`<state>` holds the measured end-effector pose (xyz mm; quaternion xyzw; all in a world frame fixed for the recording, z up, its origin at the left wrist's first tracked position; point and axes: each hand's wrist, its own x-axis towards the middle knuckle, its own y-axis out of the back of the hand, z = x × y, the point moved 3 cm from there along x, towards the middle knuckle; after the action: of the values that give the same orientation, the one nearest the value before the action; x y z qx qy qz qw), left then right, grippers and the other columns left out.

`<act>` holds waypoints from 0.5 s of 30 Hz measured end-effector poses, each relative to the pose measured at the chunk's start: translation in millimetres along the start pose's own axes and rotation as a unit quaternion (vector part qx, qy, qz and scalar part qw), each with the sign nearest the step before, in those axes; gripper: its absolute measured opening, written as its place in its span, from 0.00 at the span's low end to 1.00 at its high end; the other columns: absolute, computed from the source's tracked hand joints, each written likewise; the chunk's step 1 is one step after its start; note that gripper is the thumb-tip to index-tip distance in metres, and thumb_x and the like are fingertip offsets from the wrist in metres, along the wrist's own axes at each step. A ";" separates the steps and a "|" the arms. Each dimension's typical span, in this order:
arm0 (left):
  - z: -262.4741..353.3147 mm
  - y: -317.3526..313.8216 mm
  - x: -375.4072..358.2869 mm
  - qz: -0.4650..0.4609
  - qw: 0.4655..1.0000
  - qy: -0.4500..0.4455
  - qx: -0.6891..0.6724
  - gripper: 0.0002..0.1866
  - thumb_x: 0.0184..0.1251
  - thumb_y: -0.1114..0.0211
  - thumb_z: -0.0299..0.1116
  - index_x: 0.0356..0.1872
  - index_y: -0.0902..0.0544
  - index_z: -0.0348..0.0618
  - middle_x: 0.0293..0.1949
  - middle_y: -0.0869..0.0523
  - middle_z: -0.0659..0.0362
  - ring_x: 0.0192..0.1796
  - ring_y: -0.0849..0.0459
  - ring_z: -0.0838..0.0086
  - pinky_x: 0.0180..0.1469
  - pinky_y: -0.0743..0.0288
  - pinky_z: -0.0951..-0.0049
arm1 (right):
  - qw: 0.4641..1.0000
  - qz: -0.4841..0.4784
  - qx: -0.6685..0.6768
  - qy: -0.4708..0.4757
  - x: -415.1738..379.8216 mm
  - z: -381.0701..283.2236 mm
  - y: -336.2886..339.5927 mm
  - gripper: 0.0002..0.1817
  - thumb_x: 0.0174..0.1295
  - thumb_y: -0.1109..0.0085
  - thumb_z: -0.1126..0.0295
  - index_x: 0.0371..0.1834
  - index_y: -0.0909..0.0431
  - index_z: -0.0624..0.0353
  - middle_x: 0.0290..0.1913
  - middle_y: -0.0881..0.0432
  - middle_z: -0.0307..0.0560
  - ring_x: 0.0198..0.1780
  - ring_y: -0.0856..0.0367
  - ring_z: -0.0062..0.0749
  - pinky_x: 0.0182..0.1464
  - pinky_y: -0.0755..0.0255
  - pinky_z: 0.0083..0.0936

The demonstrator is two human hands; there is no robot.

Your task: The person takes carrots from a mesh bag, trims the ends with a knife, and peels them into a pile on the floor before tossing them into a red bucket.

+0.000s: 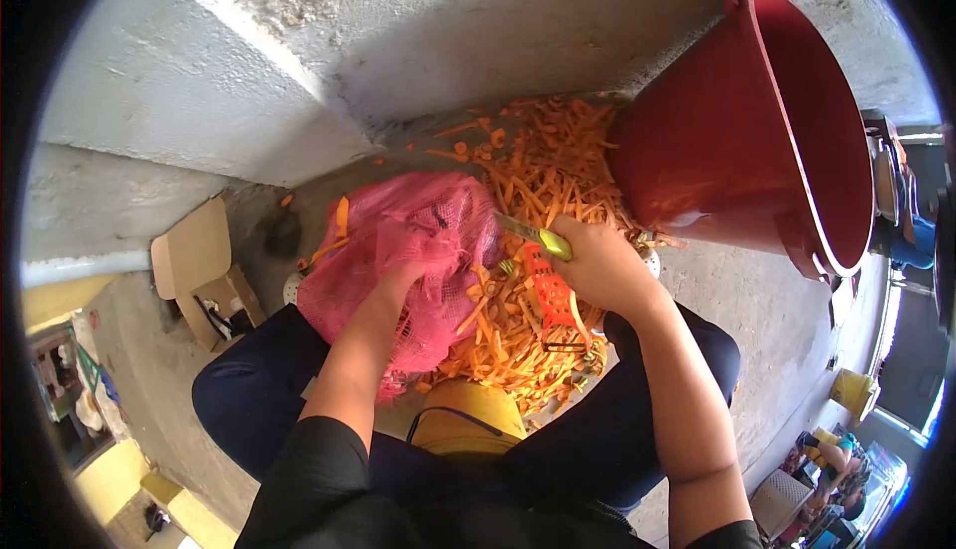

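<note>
A pink mesh bag (344, 270) lies over the floor between my knees. My left hand (406, 268) is in its bunched netting, which covers the fingers, so I cannot see whether they are closed. My right hand (596, 258) is closed around the green handle of a knife (520, 229), its blade pointing left towards the bag. From the same hand hangs an orange peeler (551, 295) with a slotted body, its end downward. Below both hands spreads a heap of orange peelings (518, 350), which look like carrot peel.
A large dark red bucket (707, 141) leans at the right, beside more peelings. Between my legs is a yellow container (468, 418) with a dark handle. An open cardboard box (204, 280) lies left. Walls stand ahead; another person (841, 474) is far right.
</note>
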<state>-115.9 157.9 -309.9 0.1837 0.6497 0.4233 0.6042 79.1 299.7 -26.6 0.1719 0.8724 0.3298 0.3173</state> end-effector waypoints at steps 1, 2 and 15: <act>0.1 2.2 1.6 0.001 1.000 0.002 -0.003 0.16 0.55 0.45 0.42 0.39 0.23 0.40 0.37 0.20 0.52 0.39 0.21 0.64 0.34 0.28 0.57 | 1.000 -0.007 -0.001 -0.009 0.7 -0.7 -0.2 0.10 0.48 0.49 0.69 0.32 0.31 0.61 0.27 0.24 0.60 0.34 0.26 0.54 0.37 0.34 0.41; 1.9 4.7 5.0 0.002 1.000 0.003 -0.005 0.17 0.55 0.45 0.42 0.39 0.23 0.40 0.37 0.20 0.52 0.39 0.21 0.63 0.34 0.28 0.57 | 1.000 -0.014 -0.001 -0.018 0.8 -0.4 -0.7 0.10 0.47 0.50 0.70 0.33 0.31 0.60 0.27 0.24 0.59 0.35 0.25 0.54 0.38 0.33 0.42; -42.4 -38.1 -48.9 -0.061 0.998 0.030 -0.003 0.17 0.56 0.46 0.41 0.41 0.24 0.41 0.39 0.21 0.52 0.39 0.21 0.63 0.35 0.27 0.57 | 1.000 0.002 0.001 0.000 1.3 3.0 3.6 0.10 0.46 0.49 0.71 0.32 0.31 0.61 0.27 0.24 0.59 0.34 0.25 0.53 0.38 0.33 0.42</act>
<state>-135.5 85.4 -312.3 0.1287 0.6759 0.3929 0.6101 80.5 304.4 -26.4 0.1740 0.8724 0.3291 0.3168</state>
